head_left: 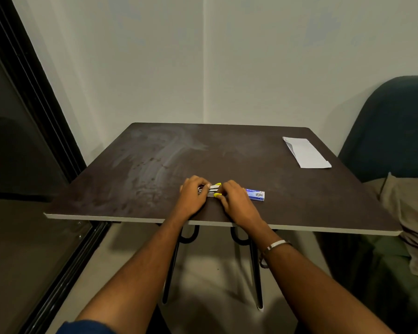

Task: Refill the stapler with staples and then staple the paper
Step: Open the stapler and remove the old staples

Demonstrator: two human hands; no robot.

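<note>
A small stapler with a silver metal body and yellow ends lies on the dark table, near its front edge. My left hand grips the stapler's left part and hides it. My right hand holds the yellow right end with its fingertips. Just right of my right hand lies a small blue and white staple box, partly hidden by that hand. A folded white paper rests flat at the far right of the table, well away from both hands.
The table's pale front edge runs just below my wrists, above black metal legs. A dark green chair and beige cloth stand to the right. A dark sliding door frame is at the left. White walls rise behind.
</note>
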